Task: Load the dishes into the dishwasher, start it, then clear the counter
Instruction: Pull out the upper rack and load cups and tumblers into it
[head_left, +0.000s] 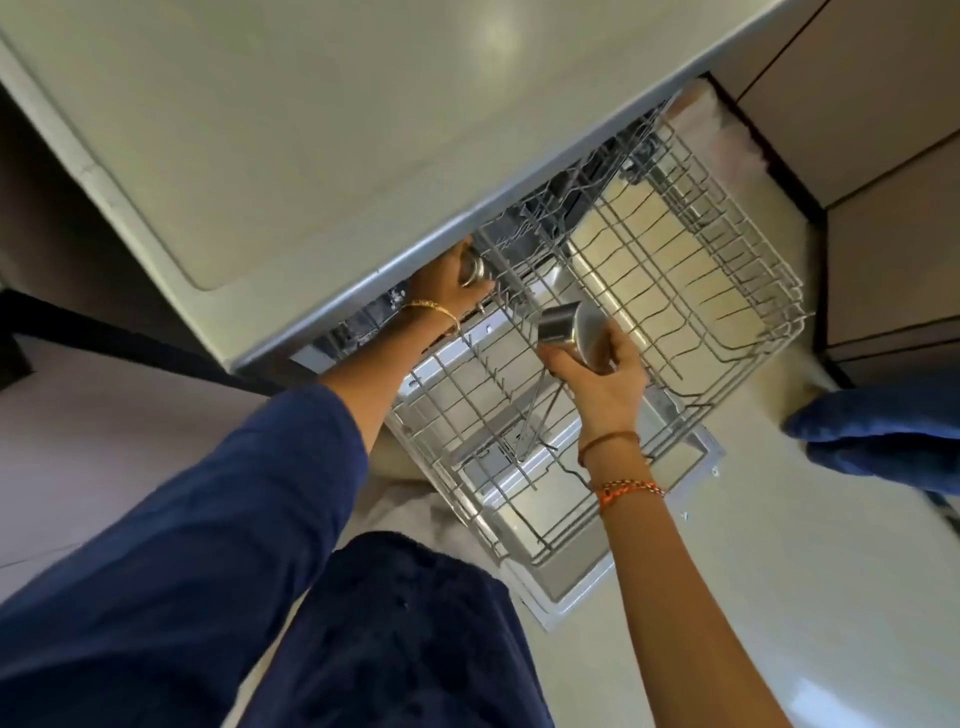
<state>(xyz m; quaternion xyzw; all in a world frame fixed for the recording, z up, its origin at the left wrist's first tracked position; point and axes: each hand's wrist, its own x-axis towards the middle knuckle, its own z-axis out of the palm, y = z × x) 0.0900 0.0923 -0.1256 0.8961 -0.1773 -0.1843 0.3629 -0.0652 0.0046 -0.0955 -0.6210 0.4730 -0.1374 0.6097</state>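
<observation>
The dishwasher's wire rack (691, 291) is pulled out over the open door (566, 587), below the pale counter (291, 119). My left hand (452, 283) reaches under the counter edge at the rack's back left and is shut on a small steel cup (475, 270). My right hand (602, 379) hovers over the middle of the rack, shut on a steel cup (558, 325) together with a small steel plate (595, 332). The rack's tines look bare where they show.
Brown cabinet fronts (878, 171) stand to the right of the dishwasher. A blue cloth shape (878, 431) lies at the right edge above the pale floor (810, 597). My dark blue clothing (395, 639) fills the lower left.
</observation>
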